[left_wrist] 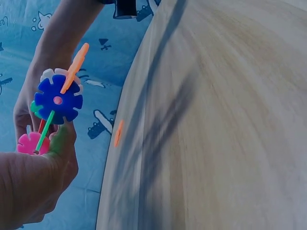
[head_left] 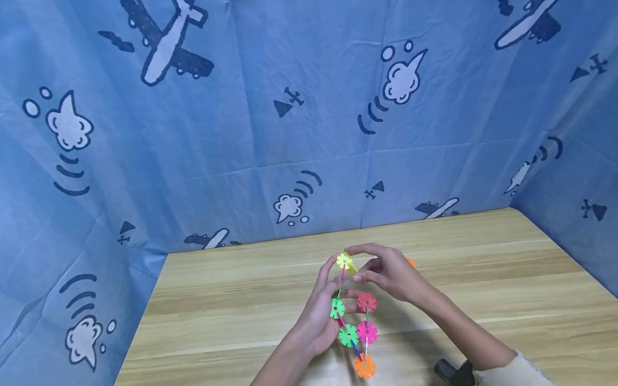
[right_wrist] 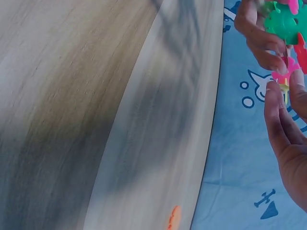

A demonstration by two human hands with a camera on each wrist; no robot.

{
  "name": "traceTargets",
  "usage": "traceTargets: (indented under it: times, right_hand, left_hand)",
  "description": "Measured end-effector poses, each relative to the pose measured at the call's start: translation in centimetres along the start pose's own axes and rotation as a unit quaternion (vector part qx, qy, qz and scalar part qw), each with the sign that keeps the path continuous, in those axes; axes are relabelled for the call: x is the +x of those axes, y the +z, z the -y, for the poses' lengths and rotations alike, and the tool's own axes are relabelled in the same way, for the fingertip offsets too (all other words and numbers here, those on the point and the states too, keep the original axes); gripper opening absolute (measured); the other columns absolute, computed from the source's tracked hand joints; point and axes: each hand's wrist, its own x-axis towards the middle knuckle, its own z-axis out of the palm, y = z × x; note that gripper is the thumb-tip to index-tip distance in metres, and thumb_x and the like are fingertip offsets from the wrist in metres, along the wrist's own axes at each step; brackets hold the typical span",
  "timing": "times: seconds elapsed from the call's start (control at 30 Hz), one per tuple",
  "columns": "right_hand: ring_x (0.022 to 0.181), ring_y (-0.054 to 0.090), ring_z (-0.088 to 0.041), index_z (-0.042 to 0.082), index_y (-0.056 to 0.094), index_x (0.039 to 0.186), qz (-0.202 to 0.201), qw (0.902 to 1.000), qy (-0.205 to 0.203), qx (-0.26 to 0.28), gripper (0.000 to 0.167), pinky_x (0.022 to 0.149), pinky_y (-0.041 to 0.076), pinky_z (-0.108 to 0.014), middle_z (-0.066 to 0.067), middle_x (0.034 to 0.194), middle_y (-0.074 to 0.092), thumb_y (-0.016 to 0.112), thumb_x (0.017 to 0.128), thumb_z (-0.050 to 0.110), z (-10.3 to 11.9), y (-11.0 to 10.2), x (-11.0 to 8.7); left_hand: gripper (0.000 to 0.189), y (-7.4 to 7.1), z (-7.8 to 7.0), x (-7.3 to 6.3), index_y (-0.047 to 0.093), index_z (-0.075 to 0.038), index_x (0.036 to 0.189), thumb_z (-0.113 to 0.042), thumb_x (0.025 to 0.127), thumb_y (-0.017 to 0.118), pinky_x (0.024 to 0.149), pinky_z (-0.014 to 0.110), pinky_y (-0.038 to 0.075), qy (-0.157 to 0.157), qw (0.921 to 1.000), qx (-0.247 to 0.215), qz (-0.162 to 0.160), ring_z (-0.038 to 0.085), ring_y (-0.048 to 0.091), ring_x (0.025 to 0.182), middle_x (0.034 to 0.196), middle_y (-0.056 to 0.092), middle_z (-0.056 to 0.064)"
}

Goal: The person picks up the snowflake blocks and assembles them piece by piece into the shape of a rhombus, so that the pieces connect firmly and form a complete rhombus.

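My left hand (head_left: 316, 319) grips a chain of notched plastic discs joined by thin coloured sticks. A green disc (head_left: 348, 335), a pink disc (head_left: 367, 332), a red disc (head_left: 367, 303) and an orange disc (head_left: 365, 366) hang along it, held above the table. At its upper end is a yellow disc (head_left: 344, 261), beside the fingertips of my right hand (head_left: 393, 273). Between right thumb and fingers, a small yellow piece (right_wrist: 284, 88) is pinched against the chain. A blue disc (left_wrist: 58, 100) faces the left wrist view; the right fingers are partly hidden there.
The pieces are held over a wooden table (head_left: 217, 311). A loose orange disc (left_wrist: 119, 133) lies near its far side, partly behind my right hand in the head view. Blue printed curtain (head_left: 314, 134) encloses the back and sides. A black device (head_left: 455, 372) sits by the right sleeve.
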Motion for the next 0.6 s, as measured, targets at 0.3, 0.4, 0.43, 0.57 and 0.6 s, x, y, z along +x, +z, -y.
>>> traceTargets:
  times: [0.3, 0.4, 0.43, 0.57, 0.6]
  right_hand:
    - [0.092, 0.081, -0.017, -0.005, 0.063, 0.141, -0.015, 0.9998, 0.003, -0.009, 0.051, 0.082, 0.066, -0.024, -0.031, 0.138, 0.067, 0.079, 0.092, -0.002, -0.5, -0.9, -0.5]
    - [0.095, 0.081, -0.025, -0.005, 0.066, 0.136, -0.037, 0.9977, 0.023, -0.051, 0.044, 0.079, 0.067, -0.029, -0.03, 0.129, 0.071, 0.078, 0.094, -0.001, -1.1, -1.8, -0.7]
    - [0.097, 0.081, -0.028, -0.005, 0.068, 0.134, -0.044, 0.9959, 0.034, -0.071, 0.041, 0.079, 0.067, -0.032, -0.029, 0.125, 0.073, 0.078, 0.094, -0.001, -1.4, -2.1, -0.8]
    - [0.105, 0.077, -0.038, -0.007, 0.072, 0.124, -0.06, 0.9842, 0.079, -0.147, 0.031, 0.086, 0.067, -0.046, -0.026, 0.119, 0.076, 0.079, 0.095, 0.0, -3.1, -3.7, -1.3]
    - [0.106, 0.076, -0.04, -0.007, 0.073, 0.122, -0.062, 0.9813, 0.086, -0.16, 0.03, 0.087, 0.066, -0.049, -0.026, 0.118, 0.076, 0.079, 0.094, 0.0, -3.6, -4.1, -1.4]
  left_hand:
    - [0.065, -0.1, -0.1, -0.1, 0.027, -0.046, 0.167, -0.021, 0.109, 0.047, 0.081, 0.033, 0.057, -0.001, 0.9997, -0.026, -0.004, 0.016, 0.068, 0.081, 0.133, 0.056, 0.013]
    - [0.065, -0.1, -0.2, -0.2, 0.027, -0.046, 0.167, -0.022, 0.11, 0.047, 0.082, 0.033, 0.057, -0.001, 0.9996, -0.026, -0.007, 0.017, 0.069, 0.083, 0.138, 0.052, 0.011]
    - [0.065, -0.2, -0.2, -0.2, 0.027, -0.046, 0.167, -0.022, 0.11, 0.047, 0.082, 0.033, 0.057, 0.0, 0.9996, -0.025, -0.009, 0.017, 0.069, 0.084, 0.139, 0.052, 0.011]
    - [0.064, -0.2, -0.2, -0.3, 0.028, -0.047, 0.166, -0.023, 0.11, 0.048, 0.081, 0.033, 0.056, 0.001, 0.9996, -0.024, -0.016, 0.019, 0.069, 0.084, 0.147, 0.049, 0.013]
    - [0.065, -0.2, -0.2, -0.4, 0.029, -0.048, 0.166, -0.023, 0.11, 0.048, 0.08, 0.033, 0.056, 0.0, 0.9996, -0.023, -0.017, 0.018, 0.069, 0.084, 0.148, 0.048, 0.013]
